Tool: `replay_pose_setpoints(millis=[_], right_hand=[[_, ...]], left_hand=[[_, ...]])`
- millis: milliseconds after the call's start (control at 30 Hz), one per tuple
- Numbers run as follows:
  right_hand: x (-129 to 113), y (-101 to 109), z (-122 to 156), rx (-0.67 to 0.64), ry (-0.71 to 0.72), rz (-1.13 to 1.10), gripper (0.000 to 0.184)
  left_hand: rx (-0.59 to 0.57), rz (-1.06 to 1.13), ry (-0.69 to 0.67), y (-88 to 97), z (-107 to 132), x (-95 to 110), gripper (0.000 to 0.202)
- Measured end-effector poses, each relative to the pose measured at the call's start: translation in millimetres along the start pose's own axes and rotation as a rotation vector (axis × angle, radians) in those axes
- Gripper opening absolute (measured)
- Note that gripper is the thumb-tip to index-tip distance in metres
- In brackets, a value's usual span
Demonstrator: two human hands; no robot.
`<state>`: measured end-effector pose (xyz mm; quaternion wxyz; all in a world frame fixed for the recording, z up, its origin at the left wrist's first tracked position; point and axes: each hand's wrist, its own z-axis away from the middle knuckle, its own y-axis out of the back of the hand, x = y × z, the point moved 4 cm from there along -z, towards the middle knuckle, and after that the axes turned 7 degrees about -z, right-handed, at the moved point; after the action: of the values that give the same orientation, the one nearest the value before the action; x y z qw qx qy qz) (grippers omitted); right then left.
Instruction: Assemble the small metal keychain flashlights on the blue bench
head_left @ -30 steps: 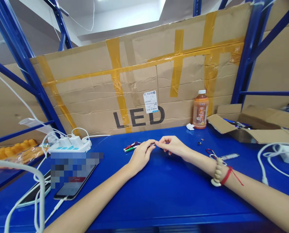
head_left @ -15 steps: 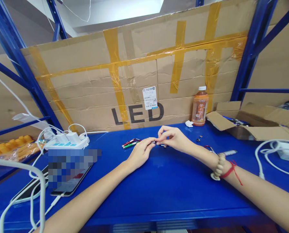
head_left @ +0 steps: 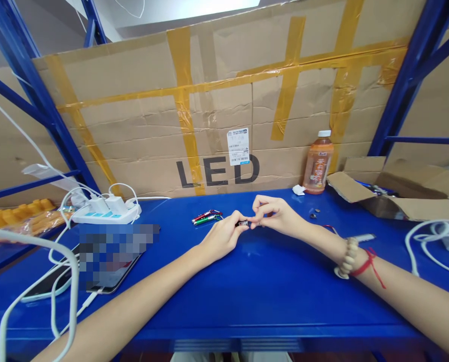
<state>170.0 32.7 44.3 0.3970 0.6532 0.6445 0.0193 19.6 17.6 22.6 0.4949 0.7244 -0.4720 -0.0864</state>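
Observation:
My left hand [head_left: 223,236] is closed around a small dark, shiny metal tube [head_left: 243,223], its end showing past the fingertips. My right hand [head_left: 275,215] pinches at that end with thumb and forefinger; what exactly sits between those fingertips is too small to make out. Just left of my hands, a red pen-sized metal tube [head_left: 202,217] and a green one [head_left: 206,220] with clips lie on the blue table [head_left: 254,291]. Behind my right forearm, a silver tube [head_left: 363,237] lies partly hidden. Some small dark round pieces [head_left: 313,216] rest beyond my right wrist.
An orange drink bottle [head_left: 318,163] and crumpled white paper [head_left: 298,190] stand at the back. An open cardboard box [head_left: 416,207] is at right, near a white cable [head_left: 409,246]. A power strip [head_left: 105,216], phones [head_left: 118,271] and cables lie left. Cardboard [head_left: 145,141] walls the back.
The view has shifted slightly, so the scene sits a little differently. Both hands stay together at the small metal tube, and more of it shows between them now.

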Motion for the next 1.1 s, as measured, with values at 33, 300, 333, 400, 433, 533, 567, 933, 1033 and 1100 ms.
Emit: replay_pose_setpoints(millis=[33,300,333,400,433,533,567,933,1033,1100], right_hand=[[-1,0,0,-0.007,0.008,0.024,0.027],[-11,1,0,0.05,0.114,0.095,0.023],[-12,1,0,0.058,0.118,0.095,0.023],[-14,1,0,0.066,0.11,0.104,0.023],[-14,1,1,0.068,0.101,0.109,0.023],[-13,0,1,0.065,0.081,0.121,0.023],[-13,0,1,0.066,0.081,0.123,0.022],[-5,-5,-2,0.144,-0.052,0.036,0.034],[-1,-6,-2,0.158,-0.086,0.016,0.037],[2,-6,-2,0.172,-0.108,0.001,0.037]], left_hand=[[-0.002,-0.007,-0.004,-0.1,0,0,0.011],[0.08,-0.062,-0.086,1.5,1,3,0.011],[0.101,-0.077,-0.1,1.8,1,3,0.011],[0.133,-0.108,-0.121,1.9,1,4,0.012],[0.146,-0.121,-0.128,1.8,1,3,0.013],[0.171,-0.145,-0.139,1.6,1,3,0.013],[0.174,-0.147,-0.141,1.5,1,3,0.013],[0.151,-0.247,-0.049,0.1,-2,-1,0.013],[0.126,-0.207,-0.014,-0.1,-3,-2,0.01],[0.098,-0.158,0.017,-0.3,-4,-3,0.009]])
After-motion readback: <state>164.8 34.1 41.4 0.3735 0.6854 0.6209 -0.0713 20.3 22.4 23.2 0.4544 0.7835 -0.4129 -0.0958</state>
